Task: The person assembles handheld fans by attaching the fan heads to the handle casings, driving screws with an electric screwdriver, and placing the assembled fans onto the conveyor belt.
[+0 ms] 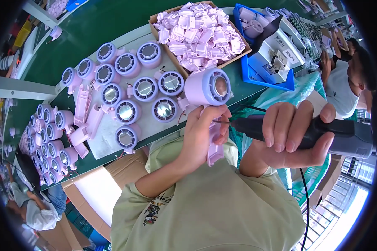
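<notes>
- At 9 o'clock, lilac fans (55, 148) stand in a close cluster.
- At 10 o'clock, about 12 heads (125, 65) sit on a pale pad (98, 146), with long shells (83, 106) at its left side.
- Near the centre, the left hand (197, 136) is closed narrow on the neck of a fan (194, 90). For good work here, I judge, this grip should stay firm, so that the fan cannot twist, with the fingertips clear of the bit.
- At 12 o'clock, behind the fan, a box (201, 37) is heaped with small lilac parts.
- The fan is just off centre towards 1 o'clock. Its round face points to about 3 o'clock; its long axis runs from 12, at the head, to nearly 6, at the end of its handle (215, 152).
- At 3 o'clock, the right hand (291, 140) is wrapped around a driver (251, 126), bit towards 9, at the handle. I cannot tell whether the bit is seated; square alignment and steady, light pressure should serve best.
</notes>
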Available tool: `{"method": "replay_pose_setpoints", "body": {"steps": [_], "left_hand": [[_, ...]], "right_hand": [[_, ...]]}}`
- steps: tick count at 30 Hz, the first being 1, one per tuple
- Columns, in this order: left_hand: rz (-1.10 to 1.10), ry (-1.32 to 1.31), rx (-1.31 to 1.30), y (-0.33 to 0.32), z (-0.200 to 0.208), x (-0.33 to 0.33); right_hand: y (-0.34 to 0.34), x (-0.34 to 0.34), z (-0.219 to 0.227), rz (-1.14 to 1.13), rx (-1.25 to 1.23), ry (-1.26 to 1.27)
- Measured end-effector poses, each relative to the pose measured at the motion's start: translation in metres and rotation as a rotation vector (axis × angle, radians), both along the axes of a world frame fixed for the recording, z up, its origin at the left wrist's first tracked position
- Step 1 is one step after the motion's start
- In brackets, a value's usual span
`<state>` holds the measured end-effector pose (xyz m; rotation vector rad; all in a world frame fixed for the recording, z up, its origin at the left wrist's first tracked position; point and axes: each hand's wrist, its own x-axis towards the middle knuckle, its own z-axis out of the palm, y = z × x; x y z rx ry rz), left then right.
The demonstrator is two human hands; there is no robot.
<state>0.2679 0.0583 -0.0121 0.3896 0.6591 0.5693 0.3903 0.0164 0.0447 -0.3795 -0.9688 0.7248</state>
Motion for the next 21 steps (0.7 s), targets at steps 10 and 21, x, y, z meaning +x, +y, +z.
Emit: {"method": "replay_pose_setpoints", "body": {"steps": [10,21], "left_hand": [[-0.041,-0.04,-0.007,-0.003,-0.004,-0.008],[-0.325,0.27,0.417,0.049,0.033,-0.05]], "right_hand": [[-0.005,-0.011,-0.003,-0.023,0.022,0.015],[0.005,0.018,0.011,-0.033,0.061,0.181]]}}
